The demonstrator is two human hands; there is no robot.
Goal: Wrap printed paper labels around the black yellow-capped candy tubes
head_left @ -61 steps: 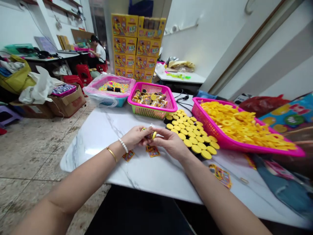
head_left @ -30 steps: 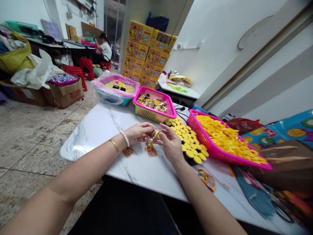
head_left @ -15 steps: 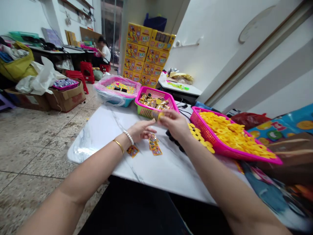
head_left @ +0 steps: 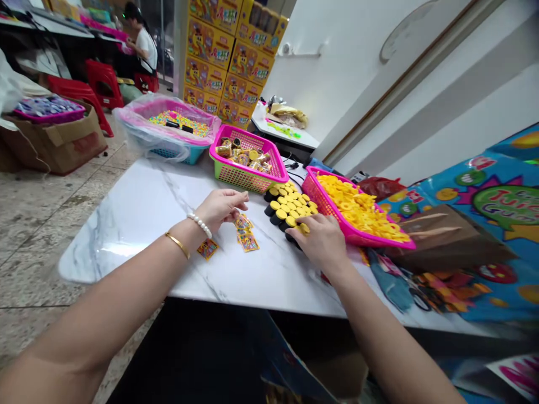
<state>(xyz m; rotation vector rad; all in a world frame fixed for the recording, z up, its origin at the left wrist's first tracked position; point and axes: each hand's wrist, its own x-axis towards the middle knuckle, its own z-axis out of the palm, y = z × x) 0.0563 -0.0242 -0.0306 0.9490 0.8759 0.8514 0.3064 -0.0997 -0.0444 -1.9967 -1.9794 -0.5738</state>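
My right hand [head_left: 322, 241] has its fingers closed round a yellow-topped black container at the near end of a packed group of such containers [head_left: 290, 205]; the hand covers most of that one. To the left, my left hand [head_left: 221, 209] hovers just above the table, thumb and fingers bent and apart, with nothing visible in it. A pearl bracelet and a gold bangle circle that wrist. Small printed orange stickers [head_left: 248, 242] lie below its fingertips, and another sticker [head_left: 208, 248] lies beside the wrist.
On the white marbled table [head_left: 126, 224] stand a pink-and-green basket [head_left: 248, 178] of wrapped containers, a pink basket [head_left: 357, 233] of yellow plastic pieces and a plastic-lined basket [head_left: 185, 154] of coloured beads. Stacked yellow boxes [head_left: 210, 50] rise behind. A co-worker [head_left: 145, 47] sits far left.
My right hand has left the wrapped container it held near the pink-and-green basket and moved down to the yellow-topped group. My left hand stays near the stickers. The view has shifted right.
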